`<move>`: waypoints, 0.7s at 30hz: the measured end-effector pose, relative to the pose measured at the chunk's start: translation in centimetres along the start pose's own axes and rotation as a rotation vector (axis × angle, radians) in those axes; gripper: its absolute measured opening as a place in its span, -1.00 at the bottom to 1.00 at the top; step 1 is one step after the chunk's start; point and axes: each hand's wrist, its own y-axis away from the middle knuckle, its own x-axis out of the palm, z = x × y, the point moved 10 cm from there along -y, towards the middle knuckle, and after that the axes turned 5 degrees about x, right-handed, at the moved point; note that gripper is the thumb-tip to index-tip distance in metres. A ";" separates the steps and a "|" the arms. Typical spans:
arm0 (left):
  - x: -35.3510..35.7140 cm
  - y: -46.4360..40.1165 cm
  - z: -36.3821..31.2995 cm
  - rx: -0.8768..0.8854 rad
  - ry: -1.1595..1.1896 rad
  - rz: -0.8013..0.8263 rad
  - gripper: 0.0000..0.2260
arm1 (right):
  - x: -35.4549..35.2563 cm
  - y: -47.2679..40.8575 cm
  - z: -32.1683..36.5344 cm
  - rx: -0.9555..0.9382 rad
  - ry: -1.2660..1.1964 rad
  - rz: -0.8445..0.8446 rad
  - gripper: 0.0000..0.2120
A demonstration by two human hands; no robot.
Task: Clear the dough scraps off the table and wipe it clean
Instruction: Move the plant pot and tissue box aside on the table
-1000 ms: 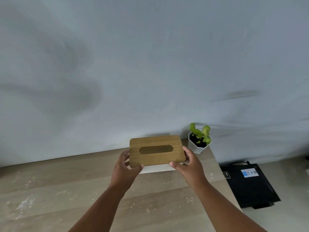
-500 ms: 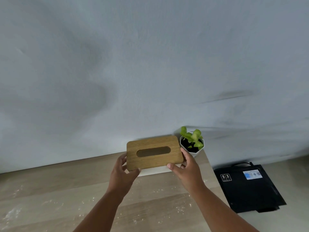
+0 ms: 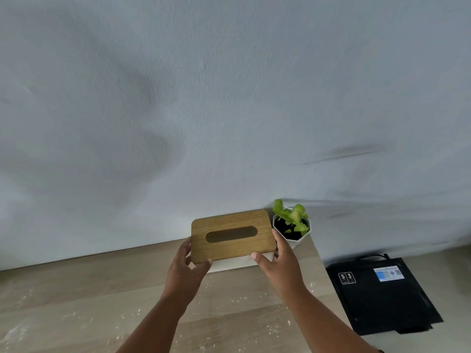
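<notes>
1. Head view, looking forward and down at the far right corner of a light wood counter [image 3: 76, 296], which runs along a pale blue-grey wall [image 3: 229, 98].
2. A tissue box [image 3: 233, 235] sits at the back of the counter, near the wall. Its lid is brown wood with a long rounded slot in the middle; a white body shows under the front edge.
3. Left hand [image 3: 184, 268]: fingers curled round the left end of the box, thumb tip up against the lid's front left corner.
4. Right hand [image 3: 279, 261]: fingers wrapped round the right end of the box, thumb pressing the front edge just under the lid. Both hands grip the box, one at each end.
5. Cannot tell whether the box rests on the counter or is raised slightly off it.
6. Flour specks [image 3: 229, 299] and small white crumbs lie scattered over the counter in front of the box; a denser dusty patch [image 3: 17, 332] shows at the lower left.
7. A small green plant in a white faceted pot [image 3: 293, 225] stands just right of the box, at the counter's corner, close to the right hand's fingers.
8. A flat black device [image 3: 379, 296] with a blue-and-white label and a sticker reading "5 3" lies on the floor to the right of the counter.
</notes>
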 end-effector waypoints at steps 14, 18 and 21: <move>0.4 0.1 -0.4 -0.011 -0.029 -0.040 -0.45 | 0.0 -0.9 0.5 0.004 0.068 0.068 -0.14; 0.1 0.6 -0.7 -0.005 -0.036 -0.064 -0.43 | 0.0 -0.7 0.4 0.022 0.067 0.069 -0.16; -0.3 1.3 -1.0 -0.009 -0.028 -0.062 -0.36 | -0.3 -0.1 0.7 0.026 0.081 0.059 -0.13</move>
